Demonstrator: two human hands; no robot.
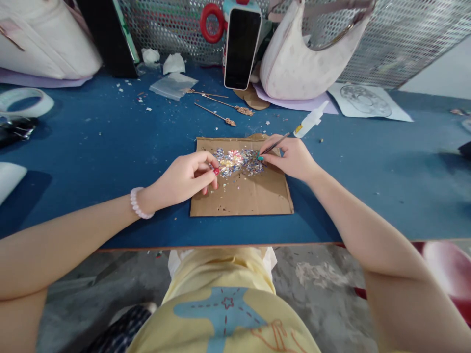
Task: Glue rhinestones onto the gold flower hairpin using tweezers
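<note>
A brown cardboard sheet (pixel 253 196) lies on the blue table (pixel 110 147) in front of me. A pile of shiny sequin-like bits (pixel 239 162) sits on its upper half. My left hand (pixel 187 179) rests on the cardboard's left edge, fingers curled and pinched next to the pile; whether anything small is in them I cannot make out. My right hand (pixel 289 157) grips thin tweezers (pixel 274 145), whose tip touches the right side of the pile.
A small white glue bottle (pixel 311 120) lies just beyond my right hand. Metal hairpin sticks (pixel 221 105), a plastic bag (pixel 172 86), an upright phone (pixel 242 46), a white bag (pixel 305 63), a printed sheet (pixel 368 100) and a tape roll (pixel 24 100) fill the back.
</note>
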